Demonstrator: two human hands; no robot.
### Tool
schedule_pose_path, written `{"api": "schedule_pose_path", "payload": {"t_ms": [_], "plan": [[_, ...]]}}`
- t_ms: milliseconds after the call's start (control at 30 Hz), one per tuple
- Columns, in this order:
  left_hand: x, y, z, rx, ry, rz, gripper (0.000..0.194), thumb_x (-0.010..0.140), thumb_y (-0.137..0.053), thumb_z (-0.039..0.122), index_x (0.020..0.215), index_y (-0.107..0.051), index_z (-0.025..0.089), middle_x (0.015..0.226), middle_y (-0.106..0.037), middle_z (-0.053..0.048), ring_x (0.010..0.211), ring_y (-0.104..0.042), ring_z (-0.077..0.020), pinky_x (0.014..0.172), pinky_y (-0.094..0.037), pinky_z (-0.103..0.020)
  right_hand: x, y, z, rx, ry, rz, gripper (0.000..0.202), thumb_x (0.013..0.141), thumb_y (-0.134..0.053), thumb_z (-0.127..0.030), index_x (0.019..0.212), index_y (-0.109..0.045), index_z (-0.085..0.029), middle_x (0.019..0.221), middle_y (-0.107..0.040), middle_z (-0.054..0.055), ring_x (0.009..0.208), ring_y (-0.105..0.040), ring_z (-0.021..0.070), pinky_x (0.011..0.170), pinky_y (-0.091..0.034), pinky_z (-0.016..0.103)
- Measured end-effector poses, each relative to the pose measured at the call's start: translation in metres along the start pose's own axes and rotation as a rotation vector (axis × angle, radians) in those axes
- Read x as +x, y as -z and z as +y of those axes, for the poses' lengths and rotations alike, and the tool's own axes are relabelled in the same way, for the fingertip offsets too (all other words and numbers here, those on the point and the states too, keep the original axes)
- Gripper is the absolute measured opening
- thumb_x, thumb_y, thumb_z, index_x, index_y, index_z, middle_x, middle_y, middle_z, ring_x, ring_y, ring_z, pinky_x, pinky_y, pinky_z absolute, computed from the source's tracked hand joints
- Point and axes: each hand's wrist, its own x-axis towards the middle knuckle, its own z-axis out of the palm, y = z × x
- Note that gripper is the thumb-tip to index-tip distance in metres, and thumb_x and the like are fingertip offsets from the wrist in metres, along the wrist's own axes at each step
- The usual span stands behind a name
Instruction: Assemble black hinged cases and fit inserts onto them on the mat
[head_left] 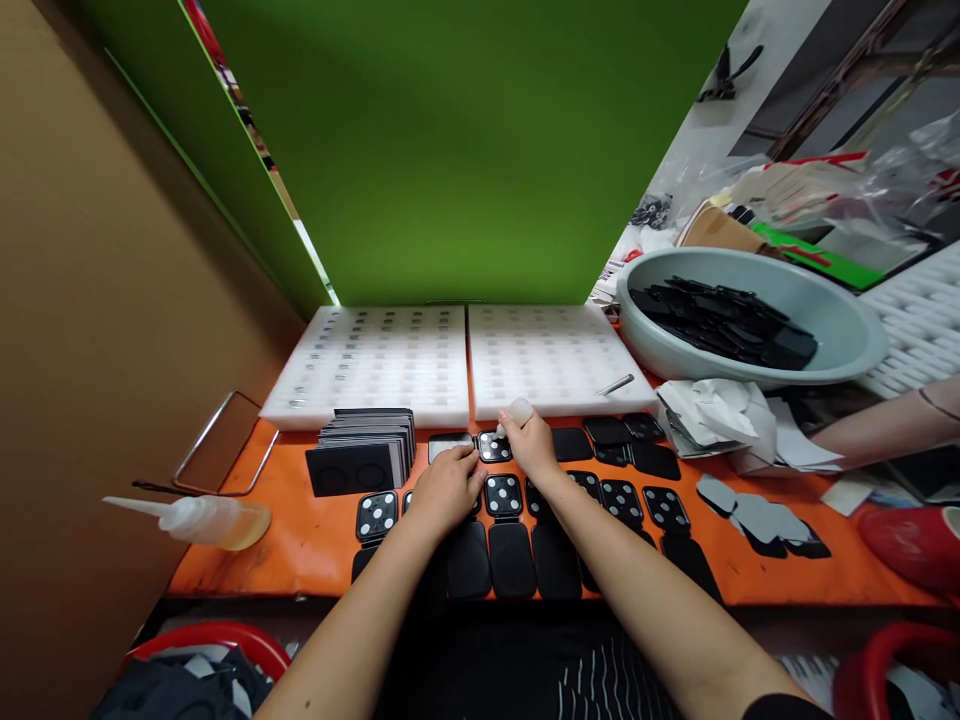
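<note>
- Right hand pinches a small whitish bottle, its tip angled down at a dotted black case in the far row on the orange tabletop.
- Left hand, fingers bent and close together, at that case's left edge; can't tell whether it grips or only steadies.
- Nearer row: more open cases with white dots, black lids folded out towards the person. Both forearms cross this row and hide several.
- Right of the working hand: closed-looking black pieces, side by side.
- Left: upright stack of dark cards; beyond it a squeeze bottle with yellowish liquid, long nozzle pointing left, and a wire stand.
- Behind the rows, two white foam trays block the tabletop's far side; a thin metal tool lies on the right-hand one. Green panel closes off the back, brown board the left.
- Far right: pale basin heaped with black parts, crumpled paper before it, then loose grey flat pieces.
</note>
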Motion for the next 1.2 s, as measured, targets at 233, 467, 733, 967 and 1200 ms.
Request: {"api": "schedule_pose_path", "payload": {"t_ms": [233, 467, 733, 967, 1200], "plan": [[-0.001, 0.004, 0.002, -0.007, 0.000, -0.014, 0.033, 0.090, -0.045, 0.032, 0.117, -0.061, 0.019, 0.125, -0.058, -0.008, 0.114, -0.053, -0.0250, 0.094, -0.044, -0.038, -0.001, 0.005, -0.004, -0.005, 0.005, -0.005, 0.030, 0.078, -0.051, -0.048, 0.076, -0.058, -0.019, 0.072, -0.068, 0.007, 0.070, -0.062, 0.0217, 0.064, -0.042, 0.029], [-0.001, 0.003, 0.001, 0.004, 0.016, -0.019, 0.033, 0.090, -0.045, 0.032, 0.116, -0.061, 0.020, 0.125, -0.058, -0.007, 0.114, -0.053, -0.0243, 0.095, -0.043, -0.036, -0.008, 0.005, 0.001, 0.009, -0.030, -0.042, 0.035, 0.077, -0.052, -0.051, 0.081, -0.060, -0.018, 0.075, -0.069, 0.007, 0.070, -0.062, 0.0215, 0.064, -0.044, 0.029], [0.001, 0.001, -0.001, 0.018, 0.012, -0.017, 0.033, 0.090, -0.044, 0.031, 0.117, -0.061, 0.020, 0.125, -0.058, -0.006, 0.113, -0.054, -0.0240, 0.093, -0.045, -0.036, -0.007, 0.008, 0.009, 0.021, -0.035, -0.009, 0.034, 0.075, -0.054, -0.050, 0.081, -0.061, -0.017, 0.076, -0.070, 0.008, 0.071, -0.063, 0.0226, 0.063, -0.045, 0.030], [0.001, 0.003, 0.006, 0.043, 0.014, 0.023, 0.032, 0.090, -0.043, 0.029, 0.111, -0.063, 0.017, 0.123, -0.059, -0.009, 0.111, -0.054, -0.0259, 0.092, -0.045, -0.038, 0.007, 0.027, 0.025, 0.425, -0.216, 0.081, 0.037, 0.068, -0.060, -0.053, 0.071, -0.061, -0.016, 0.068, -0.068, 0.006, 0.050, -0.056, 0.0153, 0.046, -0.043, 0.026], [-0.004, -0.015, 0.055, 0.064, -0.250, 0.018, 0.028, 0.088, -0.048, 0.031, 0.110, -0.062, 0.019, 0.118, -0.062, -0.006, 0.110, -0.052, -0.0249, 0.097, -0.039, -0.040, 0.009, 0.040, 0.035, 0.240, -0.164, 0.136, 0.036, 0.071, -0.056, -0.052, 0.073, -0.060, -0.017, 0.070, -0.069, 0.007, 0.059, -0.062, 0.0188, 0.052, -0.046, 0.027]]}}
